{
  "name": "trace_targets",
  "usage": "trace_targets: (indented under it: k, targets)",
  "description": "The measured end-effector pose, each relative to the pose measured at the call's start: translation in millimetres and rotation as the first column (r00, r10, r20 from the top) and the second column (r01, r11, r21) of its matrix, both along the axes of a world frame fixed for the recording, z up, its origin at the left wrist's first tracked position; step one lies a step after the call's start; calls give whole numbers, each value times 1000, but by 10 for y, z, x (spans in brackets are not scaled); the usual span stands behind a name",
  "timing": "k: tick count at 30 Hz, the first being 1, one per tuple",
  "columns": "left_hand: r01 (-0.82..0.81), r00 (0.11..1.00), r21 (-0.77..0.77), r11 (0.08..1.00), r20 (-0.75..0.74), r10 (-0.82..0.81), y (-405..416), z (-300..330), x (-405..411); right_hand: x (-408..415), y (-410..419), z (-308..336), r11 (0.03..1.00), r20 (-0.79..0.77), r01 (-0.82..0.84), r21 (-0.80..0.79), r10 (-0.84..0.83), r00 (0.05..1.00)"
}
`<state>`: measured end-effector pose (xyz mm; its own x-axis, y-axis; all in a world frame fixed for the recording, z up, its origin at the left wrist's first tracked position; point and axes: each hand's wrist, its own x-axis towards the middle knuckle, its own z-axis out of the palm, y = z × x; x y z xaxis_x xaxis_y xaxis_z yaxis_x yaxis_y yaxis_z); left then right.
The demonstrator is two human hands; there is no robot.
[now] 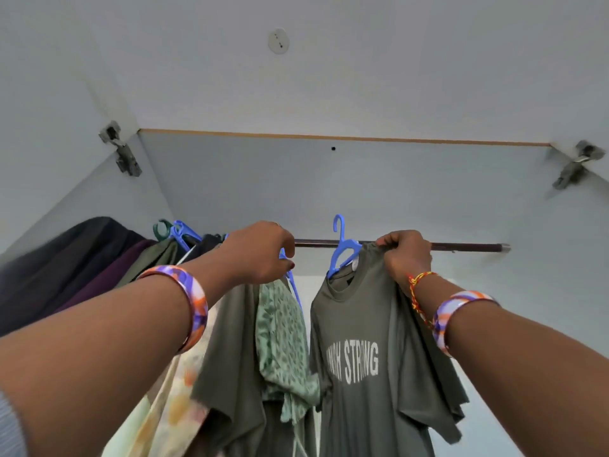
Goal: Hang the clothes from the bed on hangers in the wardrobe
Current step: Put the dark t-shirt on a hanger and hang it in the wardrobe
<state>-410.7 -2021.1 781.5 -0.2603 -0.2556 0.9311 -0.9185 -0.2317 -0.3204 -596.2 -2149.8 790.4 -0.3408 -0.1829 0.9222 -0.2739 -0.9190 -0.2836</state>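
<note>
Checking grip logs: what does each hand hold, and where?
Right hand pinches the grey printed T-shirt at its shoulder; left hand grips a blue plastic hanger.

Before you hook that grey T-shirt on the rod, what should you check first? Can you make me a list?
1. Right hand grips the T-shirt shoulder: ok.
2. T-shirt sits on its blue hanger: ok on the left shoulder; the right is hidden by the hand, cannot tell.
3. Hook is over the rod: not ok, it stands above and in front of it.
4. Bare rod to the right: ok.
5. Left hand holds the neighbouring clothes aside by their hanger: ok.
</note>
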Motion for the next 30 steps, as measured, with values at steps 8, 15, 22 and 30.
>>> trace_targets:
  k: [8, 15, 22, 30]
  targets:
    - [-60, 989, 5, 998, 134, 59, -143, 404, 158, 611, -279, 567, 998, -69, 15, 57, -11, 998]
    - [-27, 986, -25, 999, 161, 30, -251, 491, 243, 763, -517, 680, 995, -78, 63, 76, -57, 995]
    - [-44, 990, -53, 998, 133, 51, -324, 523, 420, 877, -565, 782, 976, -348, 199, 86, -157, 924]
    - [-193, 980, -15, 981, 42, 193, -387, 463, 676, 1345, -355, 797, 995, -510, 100, 1, -85, 856]
